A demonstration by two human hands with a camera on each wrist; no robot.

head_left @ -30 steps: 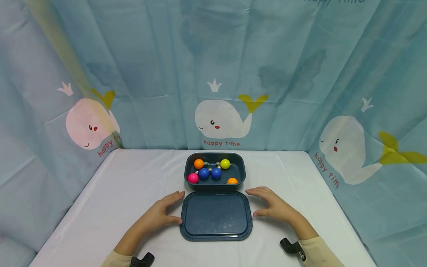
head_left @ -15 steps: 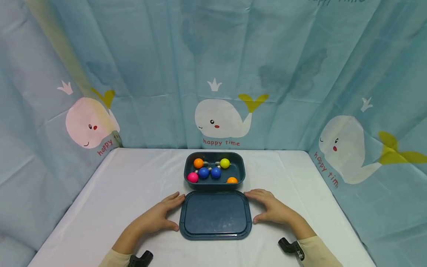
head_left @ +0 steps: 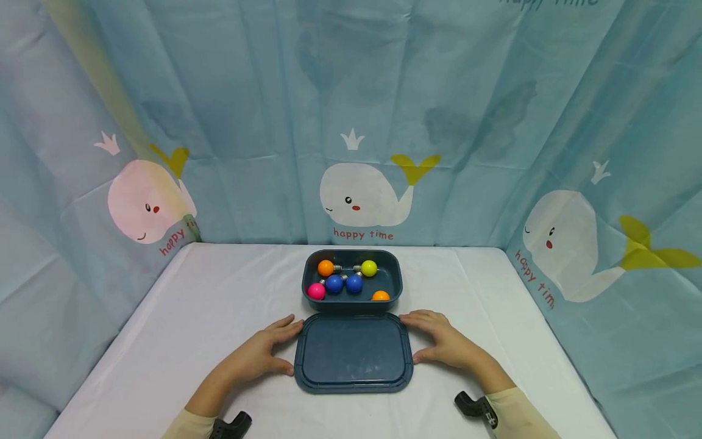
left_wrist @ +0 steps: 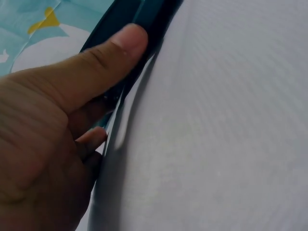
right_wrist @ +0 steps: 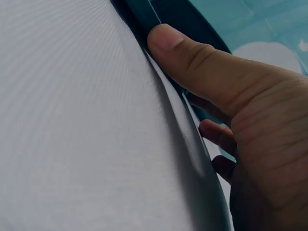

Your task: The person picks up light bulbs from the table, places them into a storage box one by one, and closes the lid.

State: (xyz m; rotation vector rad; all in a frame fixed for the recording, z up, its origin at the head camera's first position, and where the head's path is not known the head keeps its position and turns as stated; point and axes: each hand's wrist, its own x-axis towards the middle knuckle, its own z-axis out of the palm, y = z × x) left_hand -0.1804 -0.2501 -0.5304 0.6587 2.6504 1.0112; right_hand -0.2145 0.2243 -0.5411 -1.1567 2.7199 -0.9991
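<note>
A dark blue rectangular lid (head_left: 353, 353) lies flat on the white cloth, just in front of a matching open box (head_left: 351, 306). At the lid's left edge is my left hand (head_left: 258, 353), fingers spread and fairly straight, with index fingertip and thumb tip right at the rim. My right hand (head_left: 452, 342) mirrors it on the right edge. In the left wrist view the thumb (left_wrist: 103, 60) overlaps the dark rim; the right thumb (right_wrist: 197, 60) does likewise in the right wrist view. Other fingers are partly hidden there.
Inside the box are small round colored bulbs with metal screw bases: orange (head_left: 325, 268), yellow-green (head_left: 368, 268), blue (head_left: 334, 284) and pink (head_left: 315, 291) among them. A blue whale-print curtain (head_left: 247, 122) encloses the white-covered table (head_left: 230, 274) on three sides.
Both hands have closed in slightly on the lid, the right hand shifting left until its fingertips meet the rim. The lid and box hold their places.
</note>
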